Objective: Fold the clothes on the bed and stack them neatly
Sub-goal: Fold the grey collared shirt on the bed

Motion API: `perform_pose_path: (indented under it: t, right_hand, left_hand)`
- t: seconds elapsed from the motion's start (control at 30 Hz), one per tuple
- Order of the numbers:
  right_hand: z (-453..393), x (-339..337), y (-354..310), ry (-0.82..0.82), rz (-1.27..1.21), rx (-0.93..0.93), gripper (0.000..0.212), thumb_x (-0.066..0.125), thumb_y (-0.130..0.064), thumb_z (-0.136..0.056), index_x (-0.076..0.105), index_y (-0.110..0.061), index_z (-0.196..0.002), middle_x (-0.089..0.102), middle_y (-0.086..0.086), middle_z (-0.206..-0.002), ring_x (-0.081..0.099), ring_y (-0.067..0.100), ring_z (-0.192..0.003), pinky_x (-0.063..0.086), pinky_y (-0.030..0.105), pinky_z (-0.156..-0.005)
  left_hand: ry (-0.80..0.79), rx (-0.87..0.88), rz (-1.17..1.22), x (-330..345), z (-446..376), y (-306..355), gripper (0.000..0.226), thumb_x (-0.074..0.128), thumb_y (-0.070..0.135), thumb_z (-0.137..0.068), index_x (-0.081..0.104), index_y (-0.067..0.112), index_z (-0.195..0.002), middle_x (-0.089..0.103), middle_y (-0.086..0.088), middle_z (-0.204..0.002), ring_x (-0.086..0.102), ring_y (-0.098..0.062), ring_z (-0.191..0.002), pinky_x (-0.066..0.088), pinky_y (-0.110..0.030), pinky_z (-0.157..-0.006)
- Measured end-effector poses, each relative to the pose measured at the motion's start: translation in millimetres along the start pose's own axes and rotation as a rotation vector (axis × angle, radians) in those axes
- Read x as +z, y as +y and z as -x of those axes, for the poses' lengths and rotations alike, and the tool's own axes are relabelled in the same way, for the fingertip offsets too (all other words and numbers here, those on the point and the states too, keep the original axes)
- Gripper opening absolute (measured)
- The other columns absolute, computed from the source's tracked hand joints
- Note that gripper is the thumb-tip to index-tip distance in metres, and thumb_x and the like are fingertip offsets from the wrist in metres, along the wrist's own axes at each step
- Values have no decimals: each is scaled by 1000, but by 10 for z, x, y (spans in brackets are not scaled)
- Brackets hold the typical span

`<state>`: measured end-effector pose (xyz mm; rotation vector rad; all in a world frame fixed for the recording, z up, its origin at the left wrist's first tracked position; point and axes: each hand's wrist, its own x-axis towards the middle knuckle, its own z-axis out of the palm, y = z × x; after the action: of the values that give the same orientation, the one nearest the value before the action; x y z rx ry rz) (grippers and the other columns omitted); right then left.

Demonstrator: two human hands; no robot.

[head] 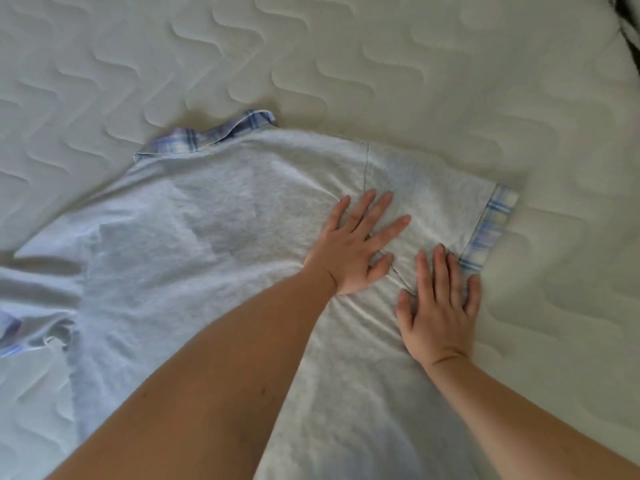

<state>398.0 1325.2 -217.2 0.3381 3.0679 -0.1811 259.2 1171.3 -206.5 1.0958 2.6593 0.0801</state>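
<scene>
A light grey short-sleeved shirt (214,216) with a blue plaid collar and plaid sleeve cuffs lies spread flat on the bed. My left hand (353,244) presses flat on the cloth near the right sleeve seam, fingers straight and spread. Just to its right, my right hand (440,310) lies flat on the shirt below the plaid cuff (491,230), its fingers straight as well. Creases run in the fabric between the two hands. Neither hand holds anything.
The white quilted mattress (346,57) fills the view around the shirt. The shirt's other sleeve and some bunched cloth (31,306) lie at the left edge. A dark shape (628,26) shows at the top right corner.
</scene>
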Motion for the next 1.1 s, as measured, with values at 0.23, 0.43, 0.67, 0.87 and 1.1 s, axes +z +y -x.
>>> perform_pose_path:
  t: [0.23,0.43,0.67,0.87,1.1]
  right_hand:
    - [17,-77,-23,5,-18,27,65,24,-46,-95,20,-23,-155,14,3,-163,12,20,-150,7,50,-119]
    - [44,-199,-92,35,-53,37,63,26,-42,-93,26,-19,-152,19,5,-161,17,22,-148,11,58,-116]
    - [402,-418,-1437,35,-92,-188,69,35,-41,-88,33,-11,-150,33,15,-155,32,36,-142,18,57,-112]
    - [1437,-110,-2188,-184,-27,-517,61,42,-38,-95,35,-15,-150,27,6,-159,25,28,-146,24,51,-115]
    - [3032,4,-1856,-291,-2,-820,69,47,-45,-95,21,-22,-155,12,5,-163,12,32,-149,17,58,-116]
  left_hand:
    - [-84,-48,113,-379,225,-136,67,36,41,-100,4,26,-157,-5,-3,-165,-8,-18,-151,-7,-43,-122]
    - [49,-316,25,-297,1761,-656,67,37,36,-100,3,24,-157,-1,-3,-165,-3,-20,-152,-6,-42,-120]
    - [64,-796,188,262,3487,-1003,65,26,51,-101,3,27,-158,-2,-4,-165,-1,-21,-152,2,-44,-122]
    - [85,-825,177,707,4633,-391,61,25,47,-102,17,22,-157,12,-8,-164,13,-24,-150,14,-49,-121]
    - [60,-827,186,948,5341,589,58,33,41,-102,27,16,-155,18,-13,-162,17,-28,-150,22,-55,-118]
